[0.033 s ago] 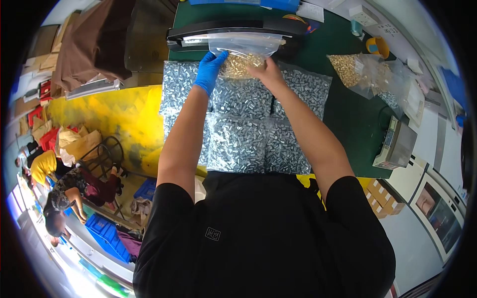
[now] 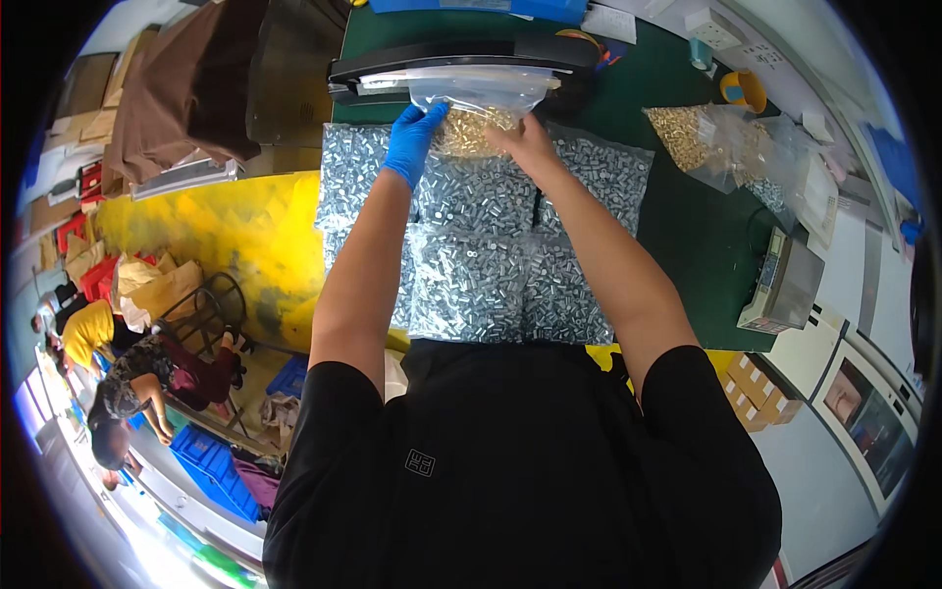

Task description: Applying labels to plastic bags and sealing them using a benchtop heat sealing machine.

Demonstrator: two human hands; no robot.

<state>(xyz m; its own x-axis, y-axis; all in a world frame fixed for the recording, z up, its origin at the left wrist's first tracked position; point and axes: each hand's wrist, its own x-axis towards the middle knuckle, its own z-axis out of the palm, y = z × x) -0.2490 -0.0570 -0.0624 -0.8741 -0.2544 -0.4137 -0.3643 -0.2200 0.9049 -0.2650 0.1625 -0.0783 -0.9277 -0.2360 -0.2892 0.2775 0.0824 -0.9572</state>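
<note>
Between my hands is a clear plastic bag [image 2: 469, 134] of small gold-coloured metal pieces. Its flat upper end lies at a long black bar-shaped device, which looks like a bag sealer [image 2: 471, 54]. My left hand [image 2: 414, 140], in a blue glove, pinches the bag's left side near the top of the pieces. On the opposite side, my bare right hand [image 2: 527, 144] has its fingers closed on the bag's right edge. Beneath and nearer to me, several clear bags of silver metal pieces [image 2: 467, 285] lie side by side in two rows, partly covered by my forearms.
On the green table [image 2: 692, 260], at the right, lie a bag of gold-coloured pieces [image 2: 677, 135], a yellow cup [image 2: 744, 90] and a boxy device with a panel [image 2: 780, 285]. A blue bin [image 2: 471, 5] stands at the far edge. Other people [image 2: 128, 383] are at the left.
</note>
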